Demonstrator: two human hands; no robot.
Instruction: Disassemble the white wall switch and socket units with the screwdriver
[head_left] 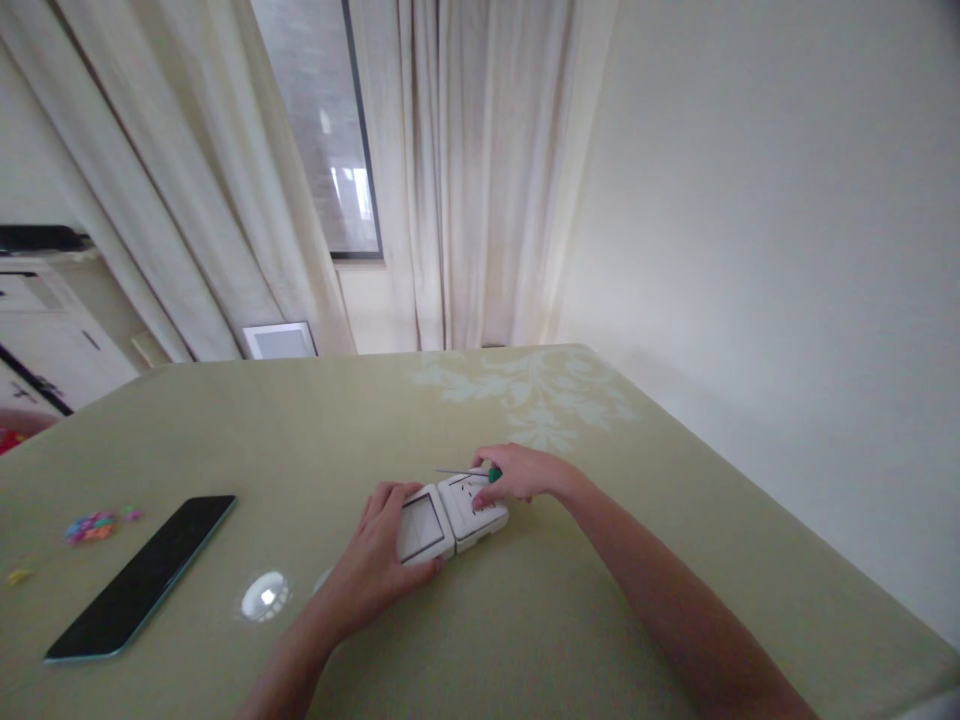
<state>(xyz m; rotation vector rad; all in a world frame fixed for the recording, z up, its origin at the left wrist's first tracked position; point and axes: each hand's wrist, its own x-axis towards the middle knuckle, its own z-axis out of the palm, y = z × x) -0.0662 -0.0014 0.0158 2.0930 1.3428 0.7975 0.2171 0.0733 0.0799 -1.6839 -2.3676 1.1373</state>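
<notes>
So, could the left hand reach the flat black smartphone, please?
Probably yes: only green tablecloth lies between the left hand and the flat black smartphone, though the hand grips a white plastic switch plate.

Two white plastic wall-switch boxes (452,520) sit there smooth, with a soft satin sheen. The slim screwdriver with a green plastic handle (492,474) shows a thin bare-metal shaft, faintly bright. Under them, the olive-green tablecloth with a pale leaf print (525,620) looks smooth and a little shiny, catching a light spot. The flat black glass-faced phone (142,575) is properly glossy. The cream cloth curtains (465,180) are soft and matt.
</notes>
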